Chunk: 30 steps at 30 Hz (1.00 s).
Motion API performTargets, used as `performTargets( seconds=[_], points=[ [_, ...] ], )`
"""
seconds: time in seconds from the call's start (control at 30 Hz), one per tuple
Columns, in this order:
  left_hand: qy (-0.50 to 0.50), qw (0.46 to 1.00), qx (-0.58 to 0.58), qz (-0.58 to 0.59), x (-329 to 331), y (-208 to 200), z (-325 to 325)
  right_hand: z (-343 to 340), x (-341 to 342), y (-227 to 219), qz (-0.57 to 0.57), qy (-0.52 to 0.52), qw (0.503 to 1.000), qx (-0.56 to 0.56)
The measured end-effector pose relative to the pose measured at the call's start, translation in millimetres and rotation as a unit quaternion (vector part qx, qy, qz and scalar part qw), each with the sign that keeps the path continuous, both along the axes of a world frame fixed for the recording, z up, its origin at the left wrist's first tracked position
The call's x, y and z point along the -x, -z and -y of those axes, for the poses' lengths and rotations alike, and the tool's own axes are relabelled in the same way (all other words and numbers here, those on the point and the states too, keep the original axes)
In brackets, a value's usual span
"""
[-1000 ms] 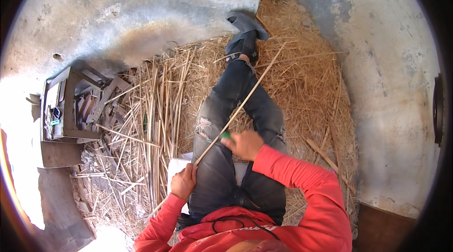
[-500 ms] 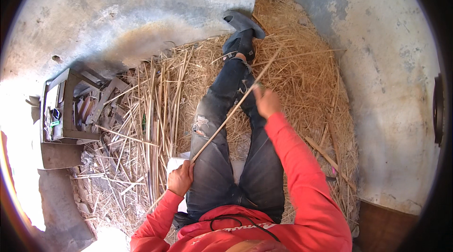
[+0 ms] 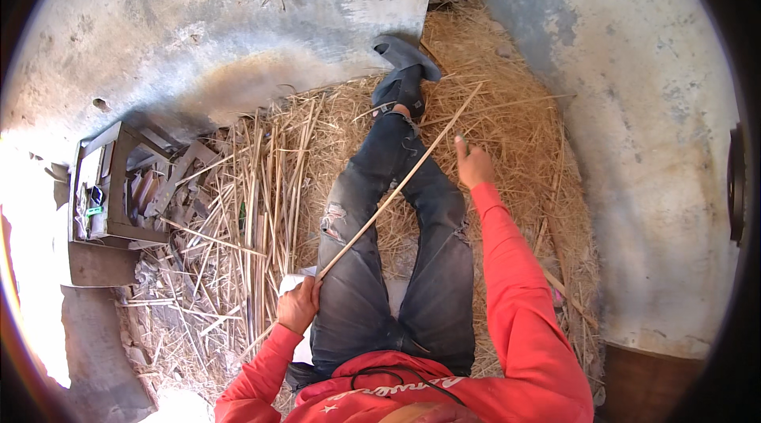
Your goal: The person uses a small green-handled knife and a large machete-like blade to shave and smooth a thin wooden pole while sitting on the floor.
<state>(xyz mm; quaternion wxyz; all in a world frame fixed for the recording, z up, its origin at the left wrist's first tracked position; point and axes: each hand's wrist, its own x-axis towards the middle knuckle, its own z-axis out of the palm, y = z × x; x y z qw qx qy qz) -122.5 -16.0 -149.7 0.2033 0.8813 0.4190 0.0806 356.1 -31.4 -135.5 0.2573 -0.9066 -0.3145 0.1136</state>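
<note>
A long, thin split-bamboo strip [image 3: 396, 191] slants across my legs, from beside my left thigh up to the straw past my knees. My left hand [image 3: 299, 306] is closed around its lower part, and the tail end runs back under my left forearm. To the right of the strip and apart from it, my right hand [image 3: 476, 167] is closed, with the thumb side toward the strip. Something small and dull shows at its tip, too small to name. My legs in dark torn trousers [image 3: 349, 264] stretch out beneath the strip, feet crossed at the far end.
Many loose bamboo strips [image 3: 258, 209] lie in a heap left of my legs. Straw-like shavings [image 3: 507, 122] cover the floor. A wooden frame box [image 3: 119, 185] stands at the left, holding small items. Worn plaster walls [image 3: 626, 106] rise at the right and ahead.
My right hand has come off the strip and moved right, slightly nearer me. My left hand keeps its hold. The strip's far end has shifted a little to the right.
</note>
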Motion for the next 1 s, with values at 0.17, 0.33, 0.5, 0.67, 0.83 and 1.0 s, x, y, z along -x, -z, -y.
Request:
performTargets(
  seconds=[0.17, 0.33, 0.5, 0.67, 0.83, 1.0],
  points=[
    [-0.011, 1.000, 0.002, 0.017, -20.1, -9.7, 0.1, 12.8, 94.9, -35.1, -0.032, -0.174, 0.984, 0.034],
    [-0.057, 0.994, 0.080, 0.054, -30.7, -12.1, 0.4, 49.5, 221.1, -6.5, -0.078, -0.329, 0.939, 0.056],
    [-0.066, 0.996, 0.056, 0.037, -38.8, -11.5, -10.2, 16.7, 184.2, 5.0, -0.034, -0.280, 0.957, 0.073],
    [-0.055, 0.995, 0.074, 0.042, -21.4, -19.7, -2.9, 21.0, 14.8, 34.6, 0.088, -0.033, 0.995, 0.020],
    [-0.111, 0.978, 0.111, 0.137, -58.0, -24.1, 7.1, 34.5, 141.1, -19.2, -0.037, -0.226, 0.973, 0.032],
    [-0.117, 0.973, 0.133, 0.149, -80.3, -26.5, -1.4, 45.2, 218.8, 1.2, -0.060, -0.324, 0.943, 0.056]
  ],
)
